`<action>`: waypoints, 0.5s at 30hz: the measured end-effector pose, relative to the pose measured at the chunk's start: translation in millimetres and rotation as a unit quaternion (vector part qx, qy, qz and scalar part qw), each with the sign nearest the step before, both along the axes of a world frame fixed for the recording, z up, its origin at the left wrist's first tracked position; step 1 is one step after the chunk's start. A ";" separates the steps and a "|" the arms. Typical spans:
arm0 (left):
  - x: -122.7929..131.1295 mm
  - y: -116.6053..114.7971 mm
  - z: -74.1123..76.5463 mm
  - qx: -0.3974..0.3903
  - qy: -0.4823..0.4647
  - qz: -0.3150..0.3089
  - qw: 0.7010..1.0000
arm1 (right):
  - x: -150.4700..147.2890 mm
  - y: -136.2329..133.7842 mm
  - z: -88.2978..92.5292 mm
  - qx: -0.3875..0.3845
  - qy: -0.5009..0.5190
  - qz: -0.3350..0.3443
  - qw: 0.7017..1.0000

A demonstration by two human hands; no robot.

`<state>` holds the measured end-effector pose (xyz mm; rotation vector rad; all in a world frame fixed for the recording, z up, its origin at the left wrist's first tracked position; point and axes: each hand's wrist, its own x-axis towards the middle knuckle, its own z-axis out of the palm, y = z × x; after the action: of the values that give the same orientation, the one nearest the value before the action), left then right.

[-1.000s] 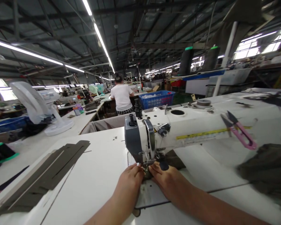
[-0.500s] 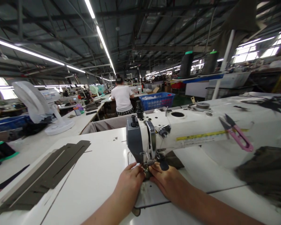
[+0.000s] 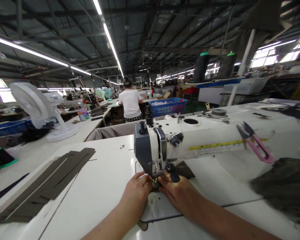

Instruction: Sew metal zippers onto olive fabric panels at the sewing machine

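Note:
Both hands are at the needle area of a white and grey industrial sewing machine [image 3: 143, 146]. My left hand [image 3: 137, 191] is closed on the left side of the presser foot, its fingertips on a small dark olive fabric piece [image 3: 155, 187]. From the right, my right hand [image 3: 178, 190] pinches the same piece, thumb and fingers close together. Most of that fabric is hidden by the fingers and the foot. Behind my right hand, more dark olive cloth [image 3: 186, 169] shows under the machine arm.
Stacked dark olive fabric strips [image 3: 50, 183] lie on the left. Pink-handled thread snips [image 3: 258, 146] rest against the machine arm. Crumpled dark cloth [image 3: 282, 190] lies at right. A white fan [image 3: 58, 125], a blue basket [image 3: 168, 107] and a seated person [image 3: 130, 103] are beyond.
The view has shifted slightly. Both hands stay beside the presser foot, with the fingers on the fabric nearly as before.

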<state>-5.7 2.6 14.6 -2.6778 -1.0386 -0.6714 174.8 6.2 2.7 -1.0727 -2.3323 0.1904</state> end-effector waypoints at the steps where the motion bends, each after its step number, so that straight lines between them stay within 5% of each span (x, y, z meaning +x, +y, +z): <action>1: -0.1 0.2 -0.3 0.002 0.002 -0.002 1.000 | 0.1 -0.1 -0.2 0.002 -0.001 0.001 1.000; 9: -1.9 5.6 -6.2 0.008 -0.004 0.006 1.000 | 6.5 1.5 -1.9 0.029 0.012 0.027 0.999; 15: -5.6 -10.0 0.0 -0.017 -0.030 -0.006 0.999 | 20.9 -16.8 1.4 0.134 -0.137 -0.184 0.964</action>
<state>-11.3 -7.4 14.6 -2.7092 -1.0590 -0.7481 195.7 -10.6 4.0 -1.4339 -2.2509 -0.4274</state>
